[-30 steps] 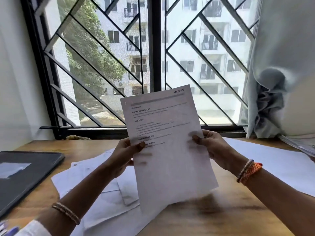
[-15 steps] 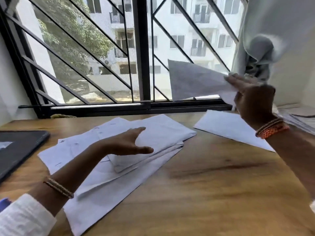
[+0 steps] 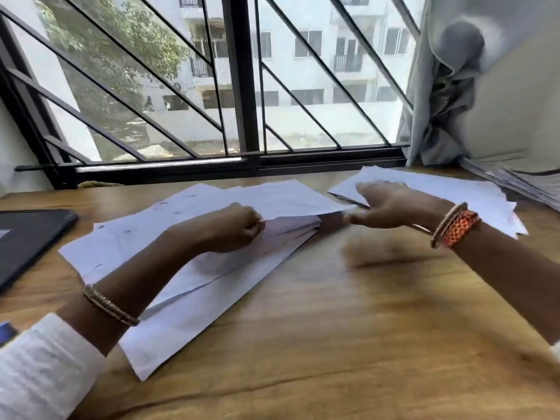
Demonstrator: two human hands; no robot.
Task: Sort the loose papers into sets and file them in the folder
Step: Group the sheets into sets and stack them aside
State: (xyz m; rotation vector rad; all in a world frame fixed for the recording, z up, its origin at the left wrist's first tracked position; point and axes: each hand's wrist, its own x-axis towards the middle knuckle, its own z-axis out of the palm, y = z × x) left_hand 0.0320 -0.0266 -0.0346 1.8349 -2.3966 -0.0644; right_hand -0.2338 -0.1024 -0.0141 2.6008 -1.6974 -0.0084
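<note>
Your loose papers [image 3: 194, 268] lie fanned in a messy heap across the left and middle of the frame, spreading from the window side down toward the lower centre of the wooden table [image 3: 348, 328]. The top sheet [image 3: 272, 198] of that heap is lifted at its near edge, and your left hand [image 3: 233, 228] pinches that edge with curled fingers, knuckles up, resting on the pile. A second, smaller set of sheets [image 3: 454, 195] lies in the upper right of the frame, apart from the heap, with bare wood between the two.

Your right hand [image 3: 391, 204] hangs just in front of that second set, fingers spread and relaxed, thumb pointing toward the heap. It is blurred, and it grips nothing that you can make out; whether its fingertips touch the sheets below cannot be told.

A dark flat folder [image 3: 27, 237] sits at the left edge of the frame, just beside the heap. A grey curtain [image 3: 448, 86] bunches in the upper right, with a stack of dark-edged papers [image 3: 521, 183] under it. A barred window [image 3: 242, 86] fills the top of the frame.
</note>
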